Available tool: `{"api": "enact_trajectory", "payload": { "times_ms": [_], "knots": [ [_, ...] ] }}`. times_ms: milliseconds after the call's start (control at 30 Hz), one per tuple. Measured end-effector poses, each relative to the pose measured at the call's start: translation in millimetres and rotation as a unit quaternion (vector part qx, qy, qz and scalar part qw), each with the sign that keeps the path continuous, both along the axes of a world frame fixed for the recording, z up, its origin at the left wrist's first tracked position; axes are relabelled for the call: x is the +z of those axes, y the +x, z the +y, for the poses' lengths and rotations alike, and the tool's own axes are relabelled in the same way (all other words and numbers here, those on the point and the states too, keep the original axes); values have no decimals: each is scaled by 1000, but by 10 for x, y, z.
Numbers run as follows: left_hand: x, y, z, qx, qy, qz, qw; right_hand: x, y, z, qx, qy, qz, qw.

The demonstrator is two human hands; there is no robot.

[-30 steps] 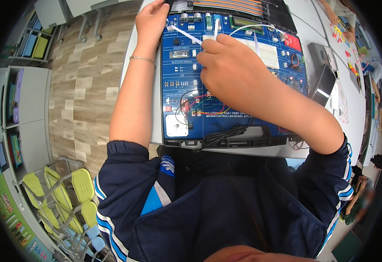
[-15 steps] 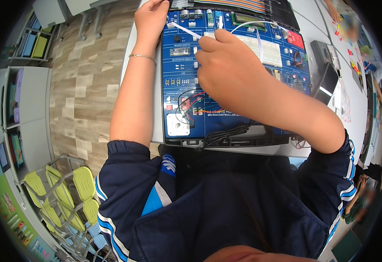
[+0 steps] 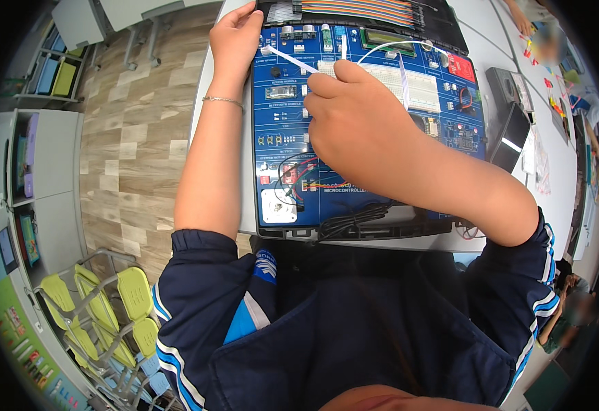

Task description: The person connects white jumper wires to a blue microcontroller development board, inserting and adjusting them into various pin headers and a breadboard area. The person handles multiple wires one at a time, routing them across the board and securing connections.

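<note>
A: Where is the blue electronics trainer board (image 3: pixel 354 171) seen?

B: On the white table (image 3: pixel 560 185), at twelve o'clock from the body. Its upper left corner is gripped by the left hand (image 3: pixel 236 38), fingers curled over the edge.

A: And the right hand (image 3: pixel 361 123)?

B: It is closed over the board's centre; a white jumper wire (image 3: pixel 292 60) is pinched at the fingertips, running toward ten o'clock.

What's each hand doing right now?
Left hand: gripping the top-left edge of the blue trainer board.
Right hand: closed, pinching a white jumper wire.
</note>
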State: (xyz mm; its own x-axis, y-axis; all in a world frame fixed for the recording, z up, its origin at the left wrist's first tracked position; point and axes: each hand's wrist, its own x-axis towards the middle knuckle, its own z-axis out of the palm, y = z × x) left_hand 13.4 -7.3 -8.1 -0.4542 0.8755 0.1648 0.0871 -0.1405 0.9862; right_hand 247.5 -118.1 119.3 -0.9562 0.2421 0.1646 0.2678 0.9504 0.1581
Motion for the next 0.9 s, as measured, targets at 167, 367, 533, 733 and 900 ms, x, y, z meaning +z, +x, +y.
{"api": "enact_trajectory", "payload": {
  "times_ms": [167,367,533,733,900],
  "knots": [
    [-17,14,-1,-7,6,-13,1000,-15,-4,-66,-14,-1,-5,1000],
    [-25,-15,14,0,-3,4,1000,9,-36,4,-26,-48,-2,999],
    [-42,13,27,-9,11,-15,1000,18,-52,15,-29,-62,-9,998],
    [0,-17,-44,-4,3,-16,1000,284,-290,292,-125,-195,-82,969],
    [-89,-9,12,-50,34,79,995,160,-754,1011,-152,-130,-4,980]
  ]
}}
